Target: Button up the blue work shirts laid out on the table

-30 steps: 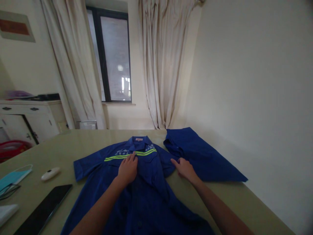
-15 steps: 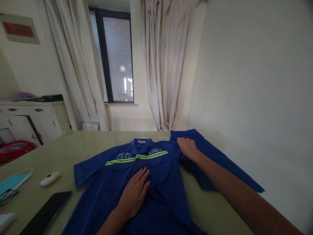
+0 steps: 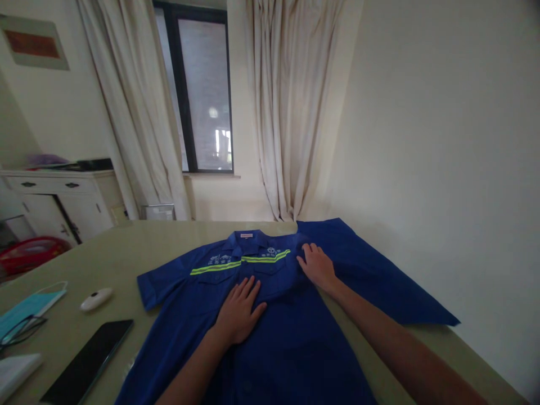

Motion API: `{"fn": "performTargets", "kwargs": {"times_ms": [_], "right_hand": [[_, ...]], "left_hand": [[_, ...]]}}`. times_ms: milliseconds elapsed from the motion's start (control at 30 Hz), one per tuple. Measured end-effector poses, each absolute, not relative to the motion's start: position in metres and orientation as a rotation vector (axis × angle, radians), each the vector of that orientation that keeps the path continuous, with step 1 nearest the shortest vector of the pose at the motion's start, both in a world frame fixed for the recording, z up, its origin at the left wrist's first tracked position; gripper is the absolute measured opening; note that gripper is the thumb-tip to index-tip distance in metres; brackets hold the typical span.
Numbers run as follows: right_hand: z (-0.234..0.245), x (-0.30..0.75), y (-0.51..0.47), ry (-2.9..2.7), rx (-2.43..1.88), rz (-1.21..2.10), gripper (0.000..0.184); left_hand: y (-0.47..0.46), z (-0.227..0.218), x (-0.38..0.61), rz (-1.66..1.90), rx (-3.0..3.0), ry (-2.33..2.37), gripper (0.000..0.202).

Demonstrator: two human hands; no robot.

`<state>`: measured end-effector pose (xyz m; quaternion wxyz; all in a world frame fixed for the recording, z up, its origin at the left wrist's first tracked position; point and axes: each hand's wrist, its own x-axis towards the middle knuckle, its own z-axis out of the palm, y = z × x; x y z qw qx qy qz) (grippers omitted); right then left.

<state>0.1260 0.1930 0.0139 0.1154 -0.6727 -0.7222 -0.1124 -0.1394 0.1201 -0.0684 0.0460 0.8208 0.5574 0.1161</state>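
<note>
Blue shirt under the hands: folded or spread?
Spread: the blue shirt lies flat, front up, on the table, one sleeve out. Left hand and right hand rest on it.

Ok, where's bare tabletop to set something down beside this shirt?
Bare table runs behind the shirt collar toward the curtains, and between its sleeve and the white remote. Crowded: phone, mask at near left; another blue garment fills the right.

The blue work shirt lies flat and front-up on the table, with its collar at the far side and its hem toward the person. A yellow-green reflective stripe crosses the chest. The short sleeve on the left is spread out.
</note>
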Motion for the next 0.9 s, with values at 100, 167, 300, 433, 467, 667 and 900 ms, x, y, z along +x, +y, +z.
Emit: {"fn": "performTargets", "kwargs": {"times_ms": [100,167,300,433,467,667,900], "right_hand": [[0.006,0.139,0.145,-2.139,-1.970,-0.133,0.031],[-0.007,0.153,0.101,-2.140,-2.022,0.046,0.042],[-0.043,0.183,0.017,-2.146,-2.068,0.260,0.043],[-0.061,0.207,-0.026,-2.173,-1.957,0.301,0.031],[-0.061,0.214,-0.031,-2.190,-1.949,0.306,0.029],[-0.034,0.249,-0.048,-2.254,-2.080,0.380,0.018],[-0.009,0.231,0.010,-2.002,-1.827,0.493,0.035]], "left_hand": [[0.128,-0.063,-0.136,0.301,2.488,1.762,0.067],[0.127,-0.061,-0.132,0.317,2.489,1.814,0.063],[0.119,-0.061,-0.122,0.418,2.492,1.862,0.055],[0.110,-0.059,-0.118,0.416,2.479,1.837,0.057],[0.107,-0.059,-0.120,0.402,2.492,1.824,0.059],[0.086,-0.066,-0.145,0.330,2.401,2.037,0.068],[0.065,-0.071,-0.152,0.296,2.413,1.966,0.076]]}}
